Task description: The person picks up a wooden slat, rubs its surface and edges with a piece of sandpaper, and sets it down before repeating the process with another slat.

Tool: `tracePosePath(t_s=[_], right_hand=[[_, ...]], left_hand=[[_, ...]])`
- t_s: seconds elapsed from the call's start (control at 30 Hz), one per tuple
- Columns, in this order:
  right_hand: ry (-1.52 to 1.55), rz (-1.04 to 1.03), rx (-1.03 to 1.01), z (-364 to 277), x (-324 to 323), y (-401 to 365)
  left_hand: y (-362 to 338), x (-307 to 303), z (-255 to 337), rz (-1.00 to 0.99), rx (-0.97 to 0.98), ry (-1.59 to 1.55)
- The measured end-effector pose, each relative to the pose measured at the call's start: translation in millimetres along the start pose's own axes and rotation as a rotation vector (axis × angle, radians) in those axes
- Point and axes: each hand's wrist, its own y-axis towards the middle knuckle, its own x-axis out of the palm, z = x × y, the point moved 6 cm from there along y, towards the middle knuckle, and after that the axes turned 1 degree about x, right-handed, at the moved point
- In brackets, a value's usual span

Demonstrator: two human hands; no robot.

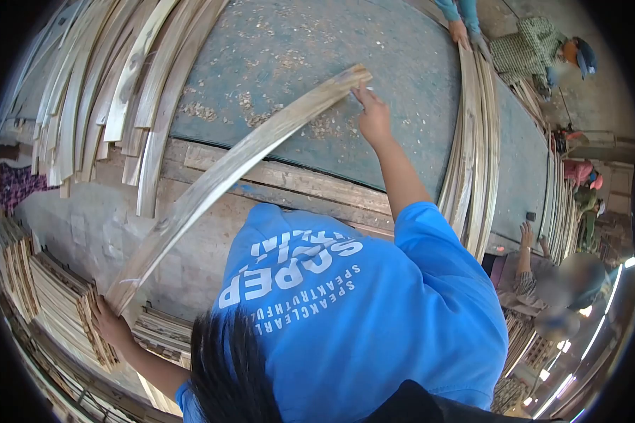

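At the far left, flat stacks of cut wooden slats (53, 292) sit low down, and above them a fan of long pale strips (106, 84) overhangs the edge of a blue-green worktop (296, 49). The person's left hand (109, 323), at lower left, is closed around the bottom end of a long wooden strip (226, 169). The strip rises on a slant to the right, crossing the worktop edge, and its upper end lies over the worktop among scattered wood chips (204, 111). The right hand (374, 118) reaches forward with its fingertips on that upper end; whether it grips the strip cannot be told. The hands are well apart, one at each end. Further right, a bundle of strips (473, 141) lies along the worktop, with another person's hand (459, 32) on its far end. At the far right, people (536, 49) work among more stacks.
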Motion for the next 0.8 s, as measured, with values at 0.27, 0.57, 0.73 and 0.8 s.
tracePosePath(t_s=[0.27, 0.57, 0.73, 0.8], right_hand=[[-0.102, -0.136, -0.16, 38.1, 59.0, 62.6], [-0.307, -0.226, -0.153, 42.3, 36.5, 58.2], [-0.135, -0.32, -0.358, 24.0, 41.7, 60.3], [-0.203, -0.298, -0.303, 35.6, 36.5, 70.0]], left_hand=[[-30.1, -35.7, -5.8, -0.112, -0.161, 0.007], [-42.1, -32.4, -12.8, -0.133, -0.155, 0.096], [-39.5, -40.6, -9.2, -0.179, -0.204, 0.089], [-37.1, -41.1, -10.8, -0.183, -0.188, 0.097]])
